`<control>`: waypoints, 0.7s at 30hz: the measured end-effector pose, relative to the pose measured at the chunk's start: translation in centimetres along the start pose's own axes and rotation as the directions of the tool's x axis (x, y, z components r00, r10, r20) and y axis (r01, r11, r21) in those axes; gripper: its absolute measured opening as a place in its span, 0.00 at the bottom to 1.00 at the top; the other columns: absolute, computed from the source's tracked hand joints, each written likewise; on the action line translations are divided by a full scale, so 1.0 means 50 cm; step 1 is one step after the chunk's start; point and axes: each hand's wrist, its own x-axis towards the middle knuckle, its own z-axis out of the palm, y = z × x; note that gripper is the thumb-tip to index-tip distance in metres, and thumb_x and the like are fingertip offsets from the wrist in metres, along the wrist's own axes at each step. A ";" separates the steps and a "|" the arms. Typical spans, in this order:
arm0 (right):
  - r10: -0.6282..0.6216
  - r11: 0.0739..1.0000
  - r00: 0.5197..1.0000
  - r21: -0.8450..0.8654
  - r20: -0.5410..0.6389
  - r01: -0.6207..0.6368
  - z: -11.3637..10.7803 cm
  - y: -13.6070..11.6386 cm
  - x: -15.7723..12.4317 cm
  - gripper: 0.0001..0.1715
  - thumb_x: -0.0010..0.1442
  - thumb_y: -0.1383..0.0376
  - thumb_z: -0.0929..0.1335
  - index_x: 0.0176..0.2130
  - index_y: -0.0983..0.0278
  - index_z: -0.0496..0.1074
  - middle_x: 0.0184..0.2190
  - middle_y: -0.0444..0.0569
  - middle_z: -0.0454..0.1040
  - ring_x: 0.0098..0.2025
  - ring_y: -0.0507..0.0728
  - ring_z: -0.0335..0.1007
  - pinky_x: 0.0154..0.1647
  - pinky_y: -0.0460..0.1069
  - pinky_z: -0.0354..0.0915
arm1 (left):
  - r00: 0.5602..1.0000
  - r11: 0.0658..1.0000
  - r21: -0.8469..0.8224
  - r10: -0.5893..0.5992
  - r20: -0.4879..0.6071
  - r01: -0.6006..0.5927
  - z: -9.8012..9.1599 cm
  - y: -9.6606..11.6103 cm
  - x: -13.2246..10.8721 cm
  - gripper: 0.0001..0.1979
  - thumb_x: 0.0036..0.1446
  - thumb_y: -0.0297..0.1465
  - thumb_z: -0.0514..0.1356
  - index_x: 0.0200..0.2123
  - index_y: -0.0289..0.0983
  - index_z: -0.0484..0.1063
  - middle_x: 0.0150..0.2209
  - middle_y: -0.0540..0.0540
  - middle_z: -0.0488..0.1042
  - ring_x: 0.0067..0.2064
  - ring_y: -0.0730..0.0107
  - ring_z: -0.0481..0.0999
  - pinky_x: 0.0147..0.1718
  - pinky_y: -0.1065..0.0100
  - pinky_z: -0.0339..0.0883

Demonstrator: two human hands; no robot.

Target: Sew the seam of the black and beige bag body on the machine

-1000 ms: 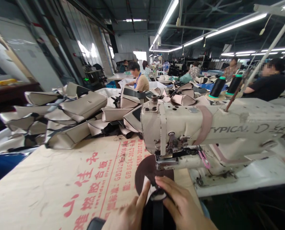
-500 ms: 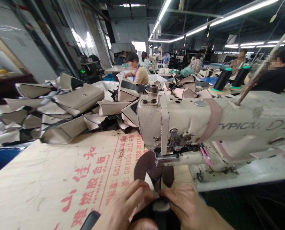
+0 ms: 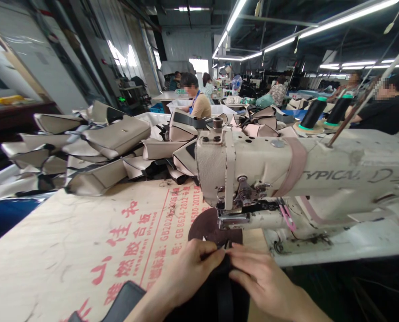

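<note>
Black piece: we have this dark, banded piece (image 3: 216,295) at the lower middle, in front of the sewing machine, its upper edge at our fingertips.
Left hand: ours (image 3: 201,266) has thumb and forefinger pinched together at that edge, with no gap showing between them.
Right hand: ours (image 3: 258,270) lies against the other side, thumb and fingers partly spread over the black surface; we cannot tell whether they close on it.
Brown round pad: just beyond our fingertips we see it (image 3: 202,223), partly under the machine's narrow lower arm.
Sewing machine: cream-coloured (image 3: 249,163), lettered "TYPICAL", it stands at our right, a pink loop-shaped tool (image 3: 287,219) hanging on its front.
Thread cones: behind the machine we see two, both black, one nearer (image 3: 312,115) and one farther right (image 3: 338,109).
Plywood board: red characters mark its pale surface (image 3: 68,232) to our left; a dark flat strip (image 3: 125,299) shows beside our left forearm.
Beige bags: we face a heap of them (image 3: 115,136) along the board's far edge.
Co-workers: one in a tan top (image 3: 202,106) sits beyond the heap, another in black (image 3: 389,111) at the far right.
</note>
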 end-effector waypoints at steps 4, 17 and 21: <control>0.054 0.989 0.990 -0.128 -0.132 -0.071 0.013 -0.011 0.001 0.09 0.63 0.67 0.62 0.45 0.62 0.63 0.41 0.49 0.68 0.46 0.56 0.65 0.53 0.54 0.61 | 1.000 1.000 -0.007 -0.006 0.003 0.006 -0.002 -0.003 0.005 0.20 0.56 0.43 0.48 0.19 0.36 0.57 0.21 0.54 0.51 0.26 0.75 0.54 0.23 0.71 0.44; 0.036 0.984 0.998 -0.174 -0.046 -0.044 0.047 0.028 0.002 0.08 0.65 0.70 0.58 0.43 0.63 0.62 0.41 0.49 0.66 0.44 0.54 0.65 0.46 0.50 0.64 | 0.987 0.990 -0.102 0.085 -0.139 -0.100 0.012 -0.031 0.017 0.17 0.55 0.42 0.52 0.23 0.35 0.64 0.20 0.55 0.58 0.24 0.75 0.58 0.23 0.73 0.53; 0.042 0.981 0.996 -0.186 -0.080 -0.056 0.044 0.022 0.019 0.07 0.65 0.69 0.58 0.42 0.63 0.64 0.39 0.48 0.67 0.42 0.54 0.65 0.43 0.49 0.64 | 0.919 0.963 0.086 0.268 -0.287 -0.254 0.011 -0.035 -0.036 0.15 0.61 0.35 0.49 0.48 0.39 0.67 0.35 0.49 0.70 0.36 0.71 0.70 0.37 0.70 0.65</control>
